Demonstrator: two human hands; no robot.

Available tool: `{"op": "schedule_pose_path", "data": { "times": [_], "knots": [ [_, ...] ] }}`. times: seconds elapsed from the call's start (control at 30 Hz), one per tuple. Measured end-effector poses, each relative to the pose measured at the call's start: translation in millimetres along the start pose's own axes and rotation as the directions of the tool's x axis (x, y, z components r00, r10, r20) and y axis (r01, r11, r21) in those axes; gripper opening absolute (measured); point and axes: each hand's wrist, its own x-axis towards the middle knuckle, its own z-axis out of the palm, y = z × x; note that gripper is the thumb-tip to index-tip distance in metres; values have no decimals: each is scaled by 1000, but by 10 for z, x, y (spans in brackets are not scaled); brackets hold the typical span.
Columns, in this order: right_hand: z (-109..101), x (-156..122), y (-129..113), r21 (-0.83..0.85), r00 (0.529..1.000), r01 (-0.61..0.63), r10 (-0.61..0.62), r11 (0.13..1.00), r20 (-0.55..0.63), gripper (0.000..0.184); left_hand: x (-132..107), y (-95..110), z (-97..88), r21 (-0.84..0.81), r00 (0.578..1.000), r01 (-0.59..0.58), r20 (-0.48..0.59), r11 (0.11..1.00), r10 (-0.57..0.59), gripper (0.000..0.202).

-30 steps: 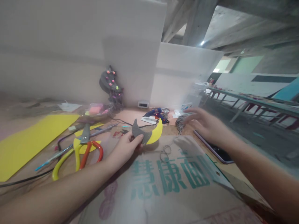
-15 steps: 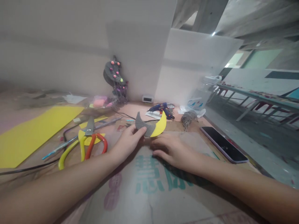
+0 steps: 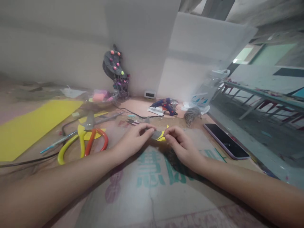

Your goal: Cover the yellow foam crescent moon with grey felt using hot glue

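A yellow crescent moon point(image 3: 163, 138), its left part wrapped in grey yarn point(image 3: 156, 135), is held low over the middle of the table. My left hand point(image 3: 136, 137) pinches the wrapped part between thumb and fingers, which cover some of it. At the crescent's yellow side, my right hand point(image 3: 181, 144) is closed in a pinch, with a thin yarn strand running from its fingertips across the yellow. The yellow tip shows just above my right fingers. A ball of grey yarn point(image 3: 192, 116) lies beyond my right hand.
Scissors point(image 3: 89, 126) with yellow and red handles lie left, near a yellow sheet point(image 3: 45, 126). A blue glue gun point(image 3: 163, 105), a small display point(image 3: 150, 94) and a decorated grey crescent point(image 3: 111, 66) stand behind. A phone point(image 3: 225, 141) and a plastic jug point(image 3: 203, 95) are right.
My right hand has gone from loosely curled beneath the crescent to a pinch at its right side. The crescent has tilted down and is more covered by my fingers.
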Motion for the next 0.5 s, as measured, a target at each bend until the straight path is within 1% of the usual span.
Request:
{"op": "schedule_pose_path", "data": {
  "times": [0.07, 0.17, 0.3, 0.5],
  "knots": [
    [-13, 25, 20, 60, 998, -19, 23, 998, -62, 11, -8, -9, 14, 9, 998, -39, 45, 999, 38, 36],
    [-16, 54, 20, 116, 995, -37, 47, 993, -84, 10, -23, -10, 41, -5, 996, -48, 82, 999, 48, 49],
    [-5, 65, -5, 137, 996, -47, 57, 989, -73, 10, -51, 7, 58, -5, 995, -45, 93, 999, 45, 43],
    [-8, 69, -21, 143, 995, -65, 75, 988, -68, 10, -76, 13, 65, 6, 993, -72, 99, 997, 71, 36]
  ]
}}
